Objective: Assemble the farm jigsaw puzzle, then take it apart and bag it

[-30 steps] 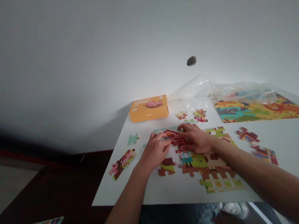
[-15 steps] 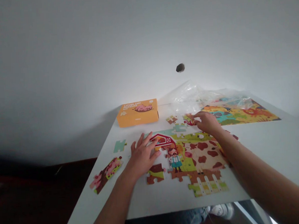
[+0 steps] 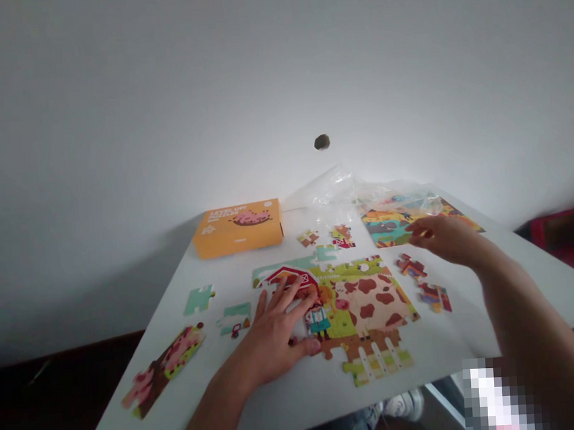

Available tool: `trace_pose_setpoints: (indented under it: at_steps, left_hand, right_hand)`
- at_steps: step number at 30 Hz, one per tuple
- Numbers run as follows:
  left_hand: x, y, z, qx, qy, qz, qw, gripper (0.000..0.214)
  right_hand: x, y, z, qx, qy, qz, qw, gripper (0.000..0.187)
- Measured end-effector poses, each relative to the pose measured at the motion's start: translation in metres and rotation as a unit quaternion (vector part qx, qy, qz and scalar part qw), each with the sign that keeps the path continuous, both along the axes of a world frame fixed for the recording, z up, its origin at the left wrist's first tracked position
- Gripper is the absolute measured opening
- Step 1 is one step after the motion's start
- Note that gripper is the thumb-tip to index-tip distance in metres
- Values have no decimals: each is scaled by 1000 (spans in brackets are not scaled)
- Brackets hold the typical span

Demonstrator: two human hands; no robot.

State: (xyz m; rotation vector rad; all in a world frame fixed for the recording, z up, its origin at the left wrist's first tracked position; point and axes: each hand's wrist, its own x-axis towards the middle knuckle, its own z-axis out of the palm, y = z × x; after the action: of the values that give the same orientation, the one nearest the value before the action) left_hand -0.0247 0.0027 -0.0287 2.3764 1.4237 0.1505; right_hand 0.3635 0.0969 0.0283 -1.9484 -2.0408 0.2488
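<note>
My left hand [image 3: 279, 327] lies with fingers spread over the left part of a partly joined farm jigsaw puzzle [image 3: 368, 300], which shows a red barn, a farmer and a spotted cow. Its fingers rest on the barn, and the thumb covers most of a brown piece below. My right hand [image 3: 445, 237] hovers right of the puzzle with loosely bent fingers, nothing visible between them. Nearest to it are a reddish-brown puzzle piece [image 3: 411, 266] and a purple and orange one [image 3: 434, 296]. Behind the puzzle lie a barn-roof piece [image 3: 342, 236] and a brown-green piece [image 3: 308, 238].
A yellow puzzle box [image 3: 240, 233] stands at the back left. Clear plastic wrap [image 3: 329, 190] partly covers a colourful animal picture [image 3: 388, 226] at the back right. On the left lie a pale green piece [image 3: 199, 299], a tractor piece [image 3: 235, 319] and a joined pig strip [image 3: 165, 369].
My right hand has left the barn-roof piece and moved right. My left hand has slid toward me, its thumb now over the brown piece. The view has shifted right.
</note>
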Motion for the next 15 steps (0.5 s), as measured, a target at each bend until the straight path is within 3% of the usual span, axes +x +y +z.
trace_pose_setpoints:
  at_steps: [2,4,7,15]
  left_hand:
    - [0,1,0,-2,0,-6,1000,77]
    - [0,2,1,-2,0,-9,1000,75]
    - [-1,2,2,4,-1,-14,1000,75]
    - [1,3,0,23,-20,-17,999,75]
  right_hand:
    - [15,-15,-14,-54,-31,36,997,44]
    - [21,-28,-32,-64,-43,53,996,53]
    - [18,-38,-51,-52,-41,40,997,44]
    - [15,-22,-51,-73,65,13,995,30]
